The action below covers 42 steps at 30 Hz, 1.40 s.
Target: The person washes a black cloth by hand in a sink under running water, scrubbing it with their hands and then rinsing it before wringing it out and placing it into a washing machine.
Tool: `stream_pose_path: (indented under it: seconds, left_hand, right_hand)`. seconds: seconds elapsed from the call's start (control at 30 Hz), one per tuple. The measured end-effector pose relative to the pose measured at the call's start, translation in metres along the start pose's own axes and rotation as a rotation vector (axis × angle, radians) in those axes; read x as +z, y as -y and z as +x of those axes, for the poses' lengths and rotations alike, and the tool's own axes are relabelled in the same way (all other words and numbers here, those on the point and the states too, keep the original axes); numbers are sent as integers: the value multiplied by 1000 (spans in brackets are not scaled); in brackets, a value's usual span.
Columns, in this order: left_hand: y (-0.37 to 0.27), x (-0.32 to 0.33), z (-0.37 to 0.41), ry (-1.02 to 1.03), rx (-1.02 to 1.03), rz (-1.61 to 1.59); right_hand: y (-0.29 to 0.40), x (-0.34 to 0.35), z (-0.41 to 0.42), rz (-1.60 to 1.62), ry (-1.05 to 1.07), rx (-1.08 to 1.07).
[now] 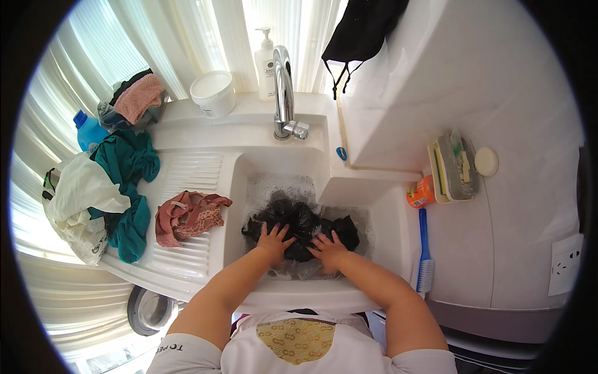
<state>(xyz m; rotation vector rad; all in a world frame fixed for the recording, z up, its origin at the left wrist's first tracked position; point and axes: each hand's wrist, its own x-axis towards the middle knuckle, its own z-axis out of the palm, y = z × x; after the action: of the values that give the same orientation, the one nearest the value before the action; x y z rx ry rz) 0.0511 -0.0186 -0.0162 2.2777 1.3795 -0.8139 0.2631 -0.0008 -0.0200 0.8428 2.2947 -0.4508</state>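
Wet black cloth lies bunched in sudsy water inside the white laundry sink. My left hand rests on its left part with the fingers spread. On the cloth's right part is my right hand, its fingers also apart and pointing up the view. Both palms face down, and neither hand is closed around the fabric. A chrome faucet stands behind the basin. Left of the basin, a dusty-pink lace garment lies on the ribbed washboard.
Teal cloth, a white plastic bag and a blue bottle crowd the left end. A white tub and a pump bottle stand at the back. To the right are a blue-handled brush, an orange container and a sponge caddy.
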Motion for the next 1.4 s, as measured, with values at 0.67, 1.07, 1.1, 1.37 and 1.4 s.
stream_pose_path:
  seconds: [0.67, 1.07, 1.1, 1.37, 1.4]
  left_hand:
    - [77, -165, -122, -1022, 68, -1196]
    - [59, -51, -58, -892, -87, -707]
    - [55, -37, -52, -840, -80, -689]
    - [15, -16, -18, -474, -65, -224]
    - [12, -16, -12, -340, -91, -151]
  right_hand:
    - [-71, -143, -125, 1225, -1021, -98]
    - [-60, -38, -55, 712, -846, 79]
    - [-58, -31, -48, 665, -677, 86]
    - [-7, -28, -2, 262, -420, 203]
    - [1, -29, 6, 255, -325, 194]
